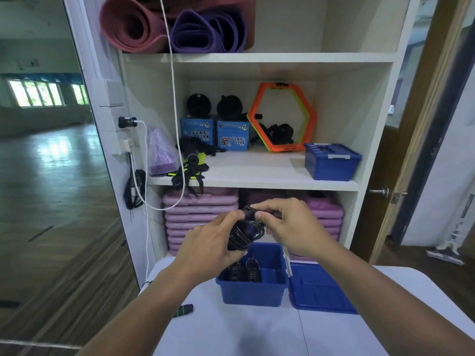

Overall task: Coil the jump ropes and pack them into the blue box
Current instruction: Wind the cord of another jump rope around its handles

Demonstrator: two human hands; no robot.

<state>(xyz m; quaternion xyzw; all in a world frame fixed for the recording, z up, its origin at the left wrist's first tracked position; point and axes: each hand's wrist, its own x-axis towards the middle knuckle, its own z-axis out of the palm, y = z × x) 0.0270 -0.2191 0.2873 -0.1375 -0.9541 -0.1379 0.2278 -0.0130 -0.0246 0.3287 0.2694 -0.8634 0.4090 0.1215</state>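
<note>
A black jump rope (pixel 245 233), wound into a tight coil, hangs in the air just above the open blue box (pixel 253 291). My left hand (pixel 210 242) grips the coil from the left side. My right hand (pixel 288 224) pinches the black handle end at the coil's top. Inside the box lie two coiled items with metal loops (pixel 244 272). The box's blue lid (pixel 321 289) lies flat on the white table to its right. A black handle with green stripes (pixel 183 310) rests on the table to the left of the box.
A white shelf unit (pixel 257 181) stands behind the table with a second, closed blue box (pixel 331 161), orange hexagon rings, two blue cartons, black straps, pink step boards below and rolled mats above. A white cable (pixel 177 124) hangs down the left side. A mirror wall lies left.
</note>
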